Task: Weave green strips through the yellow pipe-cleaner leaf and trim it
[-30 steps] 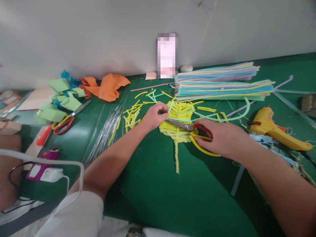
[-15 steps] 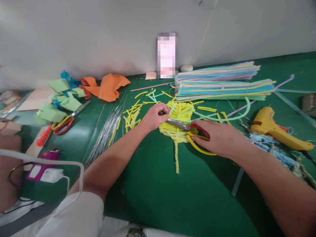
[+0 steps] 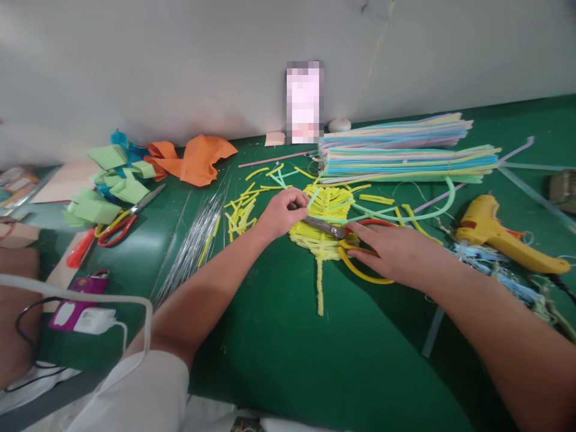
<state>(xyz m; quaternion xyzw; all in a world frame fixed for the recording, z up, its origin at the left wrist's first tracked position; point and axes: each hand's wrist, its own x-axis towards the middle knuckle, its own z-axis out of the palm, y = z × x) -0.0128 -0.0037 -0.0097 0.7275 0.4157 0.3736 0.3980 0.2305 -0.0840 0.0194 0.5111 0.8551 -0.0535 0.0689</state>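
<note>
A yellow leaf shape [image 3: 330, 204] made of fuzzy stems lies on the green table, its stalk pointing toward me. Over its left edge, my left hand [image 3: 288, 210] pinches a short pale green stem [image 3: 314, 199]. My right hand [image 3: 382, 246] holds scissors with red and yellow handles [image 3: 364, 277]; their blades [image 3: 321, 226] lie across the leaf, with the tips near my left fingertips. A long mint green stem [image 3: 423, 216] curves from the leaf to the right. What exactly sits between the blades is hard to make out.
Bundled pastel stems [image 3: 405, 162] lie behind the leaf, beside an upright phone [image 3: 305, 102]. To the right is a yellow glue gun [image 3: 490, 231]. Cut yellow pieces [image 3: 240, 213], silver wires [image 3: 193, 246], another pair of scissors [image 3: 117, 230] and orange paper [image 3: 202, 159] are at left.
The scissors have shifted slightly and their handles look turned in my right hand. The leaf's stalk has moved a little to the left. My left hand is nearly unmoved.
</note>
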